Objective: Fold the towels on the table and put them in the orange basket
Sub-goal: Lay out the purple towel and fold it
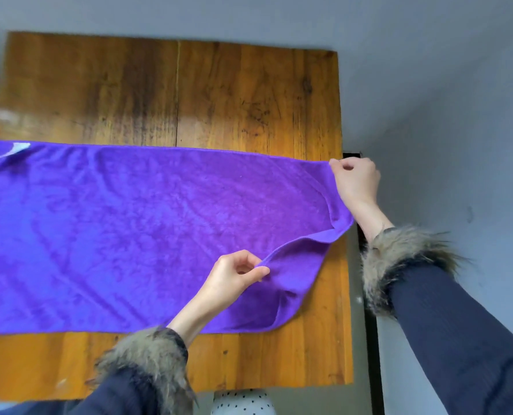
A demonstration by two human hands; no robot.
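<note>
A large purple towel (123, 229) lies spread across the wooden table (189, 94), reaching past the table's left edge. My right hand (355, 181) pinches the towel's far right corner at the table's right edge. My left hand (234, 277) pinches the near right edge, lifted and curled over toward the middle. A small white label shows at the far left corner. No orange basket is in view.
A grey wall runs behind and to the right of the table. A dark gap lies between the table's right edge and the wall. A white dotted cloth (243, 402) shows below the table's near edge.
</note>
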